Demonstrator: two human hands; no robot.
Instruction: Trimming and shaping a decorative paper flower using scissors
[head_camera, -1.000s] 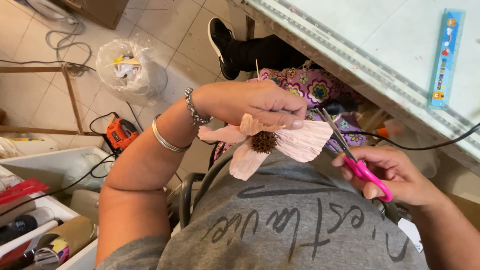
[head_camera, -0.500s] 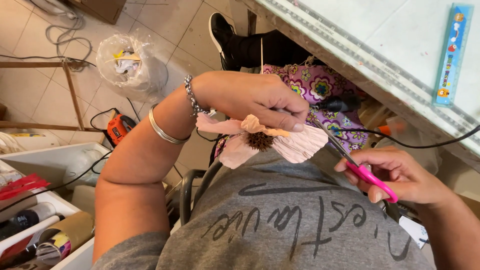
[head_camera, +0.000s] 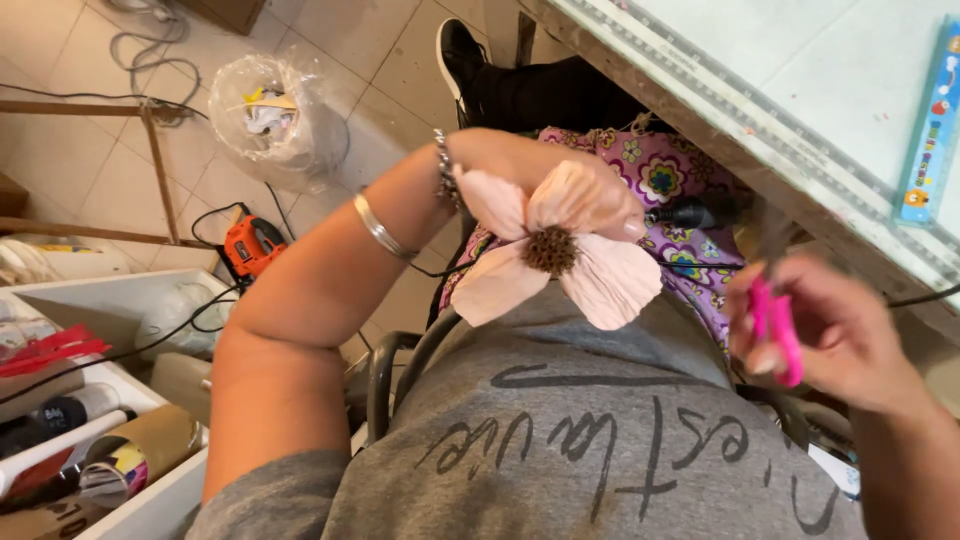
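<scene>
My left hand (head_camera: 590, 190) holds a pale pink paper flower (head_camera: 555, 255) with a dark brown centre, its petals spread toward the camera above my lap. Bracelets circle that wrist. My right hand (head_camera: 835, 335) is closed on scissors with pink handles (head_camera: 778, 325), off to the right of the flower and apart from it; the blades are blurred and mostly hidden. I sit in a grey lettered shirt (head_camera: 600, 440), with floral purple fabric (head_camera: 670, 200) on my lap.
A glass-topped table edge (head_camera: 760, 120) runs along the upper right, with a blue ruler (head_camera: 928, 130) on it. On the tiled floor stand a clear bag of scraps (head_camera: 270, 120) and an orange power tool (head_camera: 252, 245). White bins (head_camera: 100, 420) with supplies sit lower left.
My left hand has turned the flower so its open face points at the camera. My right hand with the scissors has drawn away to the right and lifted slightly.
</scene>
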